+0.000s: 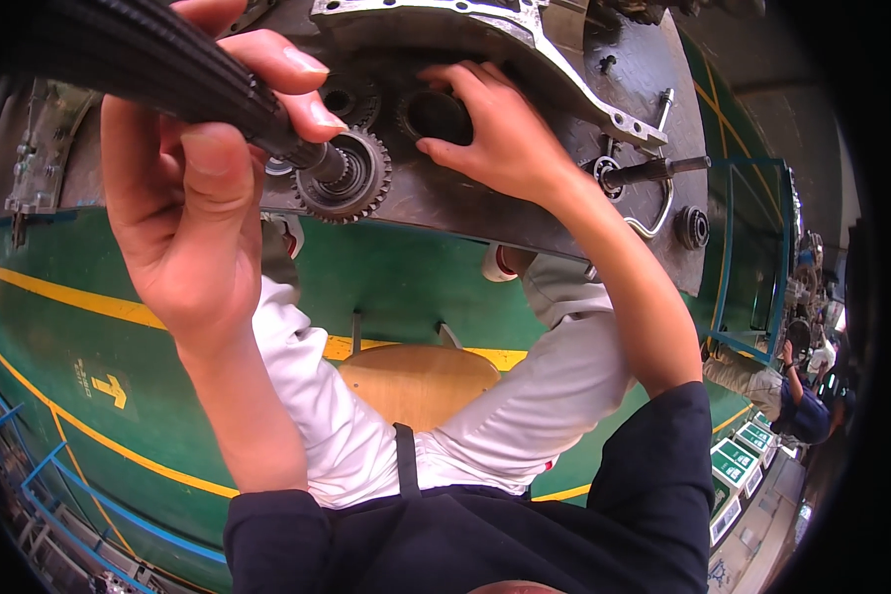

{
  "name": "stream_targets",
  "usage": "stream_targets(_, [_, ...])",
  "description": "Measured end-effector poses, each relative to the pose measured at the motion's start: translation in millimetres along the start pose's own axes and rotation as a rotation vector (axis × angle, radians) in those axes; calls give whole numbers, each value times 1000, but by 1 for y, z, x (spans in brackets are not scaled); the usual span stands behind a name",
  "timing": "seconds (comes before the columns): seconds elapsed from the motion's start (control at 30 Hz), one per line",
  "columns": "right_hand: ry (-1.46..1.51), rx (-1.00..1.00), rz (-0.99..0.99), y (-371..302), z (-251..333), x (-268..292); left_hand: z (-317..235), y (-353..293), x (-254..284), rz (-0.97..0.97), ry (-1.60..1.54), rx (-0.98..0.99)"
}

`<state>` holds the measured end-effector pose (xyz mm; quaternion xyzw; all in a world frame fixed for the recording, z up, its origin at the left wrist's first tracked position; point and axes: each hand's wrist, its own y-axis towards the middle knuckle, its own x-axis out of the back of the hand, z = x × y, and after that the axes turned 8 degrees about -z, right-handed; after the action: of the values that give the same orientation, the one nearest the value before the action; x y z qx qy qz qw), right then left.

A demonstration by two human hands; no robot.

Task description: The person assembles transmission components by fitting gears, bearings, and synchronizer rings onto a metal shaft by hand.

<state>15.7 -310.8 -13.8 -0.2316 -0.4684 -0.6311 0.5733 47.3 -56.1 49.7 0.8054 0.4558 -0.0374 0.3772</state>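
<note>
My left hand [193, 213] is closed round a dark splined shaft [203, 84], which is held up at a tilt close to the camera. At the shaft's lower end is a toothed gear [374, 173], just over the near edge of the metal table. My right hand [510, 134] reaches onto the table, its thumb and fingers curved round a dark ring-shaped gear [436, 117]. The undersides of its fingers are hidden. Behind the held gear, another gear [351, 99] lies on the table, partly covered by my left fingers.
A large metal housing [525, 45] stands at the back of the table [445, 198]. To the right are a shaft with a bearing [653, 171], a bent metal rod [658, 223] and a small gear [692, 228]. A wooden stool [421, 381] is below; another person [797, 411] is far right.
</note>
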Motion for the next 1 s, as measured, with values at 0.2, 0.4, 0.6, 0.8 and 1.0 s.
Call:
stream_targets(0.2, [63, 1, -19, 2, -5, 3, 3, -2, 7, -35, 64, -10])
stream_targets(0.4, [26, -2, -32, 2, -3, -2, 3, -4, 6, -43, 69, -4])
stream_targets(0.6, [0, 29, -63, 2, -2, -4, 3, -3, 7, -20, 53, -7])
stream_targets(0.8, [-6, 38, -73, 2, -3, -4, 3, -2, 6, -43, 72, -12])
stream_targets(1.0, [-2, -3, -37, 3, 0, -3, 3, -2, 8, -23, 61, -19])
